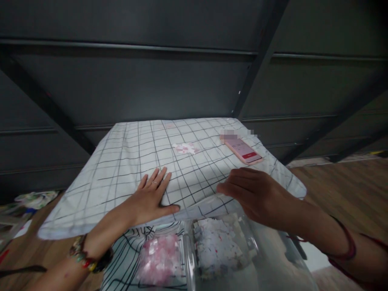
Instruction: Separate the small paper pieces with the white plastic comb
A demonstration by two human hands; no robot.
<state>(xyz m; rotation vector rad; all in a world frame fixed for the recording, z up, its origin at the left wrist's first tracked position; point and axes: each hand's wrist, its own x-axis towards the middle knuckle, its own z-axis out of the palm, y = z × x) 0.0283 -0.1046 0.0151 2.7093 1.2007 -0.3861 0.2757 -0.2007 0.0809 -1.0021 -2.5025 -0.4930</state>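
My left hand (150, 198) lies flat on a white cloth with a dark grid pattern (121, 161), fingers spread and a ring on one finger. My right hand (251, 192) is closed over the cloth's front edge, its fingers curled together. A pale fold runs up to its fingertips, but what they grip is hidden. Beyond the hands, a small patch of white and pink bits (186, 148) lies on the cloth. A phone in a pink case (245, 151) rests at the right, its screen lit.
Below the cloth's front edge, a clear plastic container (189, 258) holds white paper-like pieces (215, 242). Beside it is a clear bag of pink pieces (159, 258) on a dark-striped fabric (124, 262). A dark panelled wall (136, 85) stands behind, and wooden floor (339, 178) shows at right.
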